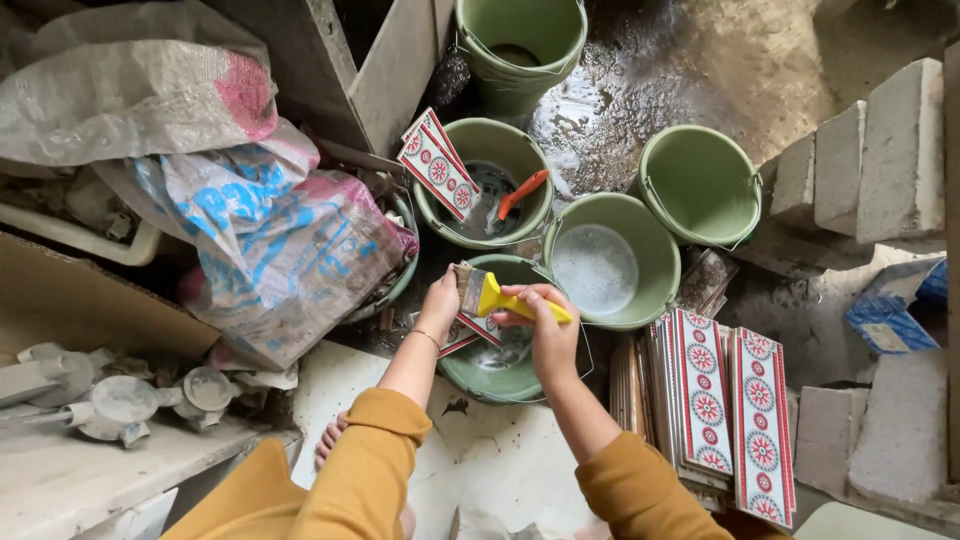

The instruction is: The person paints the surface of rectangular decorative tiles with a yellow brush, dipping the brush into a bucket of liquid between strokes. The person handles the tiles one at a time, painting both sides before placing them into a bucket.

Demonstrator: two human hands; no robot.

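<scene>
while the person crouches over a cluster of green buckets, both hands work above the nearest bucket, which sits at centre frame. the right hand is clenched round the yellow handle of a scraper, whose blade end points toward 10 o'clock. the left hand grips a patterned tile by its upper edge; the tile hangs partly inside the near bucket and the scraper blade lies against its top. exact finger positions on the tile's far side cannot be told.

at 12 o'clock from the hands stands a second bucket holding grey water, an orange-handled tool and two red-and-white tiles leaning on its left rim. at 2 o'clock, just beside the near bucket, a bucket of soapy water. further toward 2 o'clock an empty-looking bucket; another bucket at the top edge. at 4 o'clock a stack of patterned tiles stands on edge. printed sacks lie at 9 o'clock. grey blocks at 3 o'clock. the floor near the top is wet.
</scene>
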